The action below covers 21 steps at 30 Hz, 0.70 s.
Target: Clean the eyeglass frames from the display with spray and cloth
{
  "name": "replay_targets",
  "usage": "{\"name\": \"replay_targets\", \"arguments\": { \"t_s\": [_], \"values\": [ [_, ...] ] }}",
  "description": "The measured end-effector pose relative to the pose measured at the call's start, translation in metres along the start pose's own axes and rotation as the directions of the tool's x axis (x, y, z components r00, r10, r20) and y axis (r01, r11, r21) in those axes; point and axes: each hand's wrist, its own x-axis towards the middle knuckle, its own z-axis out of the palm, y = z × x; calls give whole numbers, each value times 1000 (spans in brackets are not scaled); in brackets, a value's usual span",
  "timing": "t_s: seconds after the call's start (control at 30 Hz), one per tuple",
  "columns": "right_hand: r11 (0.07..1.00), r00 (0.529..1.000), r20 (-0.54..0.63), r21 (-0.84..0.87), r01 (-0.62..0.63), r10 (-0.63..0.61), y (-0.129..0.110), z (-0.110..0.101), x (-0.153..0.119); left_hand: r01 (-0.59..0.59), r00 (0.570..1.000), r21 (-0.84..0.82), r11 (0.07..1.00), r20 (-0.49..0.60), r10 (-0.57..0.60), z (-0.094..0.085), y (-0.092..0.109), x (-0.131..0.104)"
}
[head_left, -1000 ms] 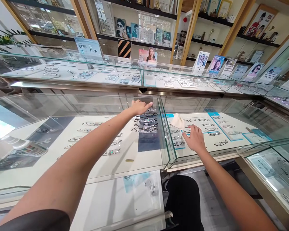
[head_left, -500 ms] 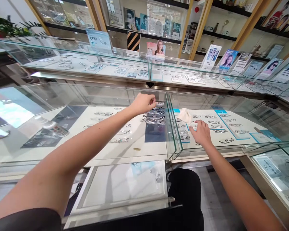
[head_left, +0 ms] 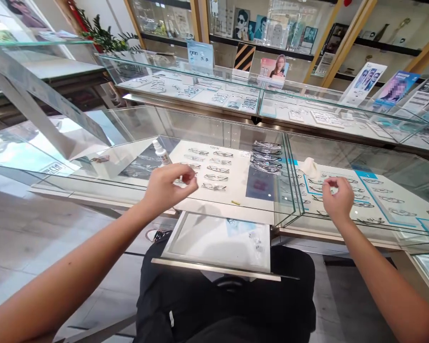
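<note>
My left hand (head_left: 172,186) hangs above the front glass case, its fingers loosely curled, with a gap to the thumb and nothing seen between them. Just behind it stands a white spray bottle (head_left: 161,153). Rows of eyeglasses (head_left: 218,169) lie right of this hand. My right hand (head_left: 338,196) is over the right-hand case, thumb and forefinger bent together in a ring, with no object visible in it. A pale crumpled cloth (head_left: 310,168) lies to its left. Several wrapped eyeglasses (head_left: 266,157) are stacked by the glass divider, above a dark mat (head_left: 259,185).
An open drawer (head_left: 218,245) juts out over my lap. A small yellow piece (head_left: 235,203) lies near the case's front edge. Glass panels (head_left: 289,181) divide the cases. Behind is another display case (head_left: 207,97) with upright cards. A white frame (head_left: 46,102) leans at the left.
The view has turned left. My left hand has moved from the stacked eyeglasses leftward to near the spray bottle. My right hand's spread fingers have curled in, and it is now a little farther from the cloth.
</note>
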Motion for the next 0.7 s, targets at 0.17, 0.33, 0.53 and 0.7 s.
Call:
{"name": "replay_targets", "arguments": {
  "t_s": [0.17,0.33,0.53,0.7],
  "values": [
    [887,605,689,457,67,-400,-148,-33,-64,368,926,18,930,-98,-365,-27,-73,-37],
    [889,243,856,454,68,-456,-207,24,-109,684,728,66,727,-130,-673,-31,-130,-51],
    [899,327,853,312,306,-407,-210,165,-142,773,631,251,583,-210,-747,-7,-173,-27],
    [900,547,731,217,378,-407,-227,259,-121,708,642,474,524,-124,-757,-1,-189,-15]
  ]
}}
